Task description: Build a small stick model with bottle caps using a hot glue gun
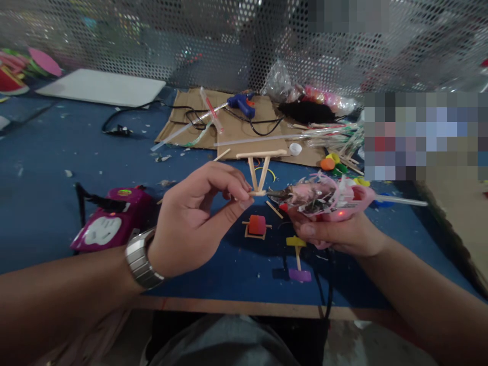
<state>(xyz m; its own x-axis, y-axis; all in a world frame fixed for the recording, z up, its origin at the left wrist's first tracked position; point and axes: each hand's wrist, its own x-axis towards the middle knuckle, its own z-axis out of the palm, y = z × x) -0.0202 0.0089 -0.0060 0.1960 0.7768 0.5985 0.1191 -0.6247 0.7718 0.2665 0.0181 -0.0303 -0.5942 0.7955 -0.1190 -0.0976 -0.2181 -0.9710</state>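
Between thumb and forefinger, my left hand [202, 213] pinches the lower end of a small wooden stick frame [260, 173]. Two slanting sticks in it meet at the bottom and carry a crossbar on top. My right hand [339, 234] grips a pink hot glue gun [351, 195] with a clear glue stick out of its back. Its dark nozzle is at the frame's lower end; whether they touch I cannot tell. Strands of dried glue and grime coat its front. Below lie an orange-red cylinder on a stick base [257, 225] and a stick piece with yellow and purple ends [298, 259].
A magenta box with a black cord [114, 218] sits at the left. Behind are cardboard [244, 137], a blue glue gun [242, 104], clear glue sticks and coloured caps [331, 162]. A perforated metal panel [213, 46] bounds the back; a white board [102, 86] lies back left.
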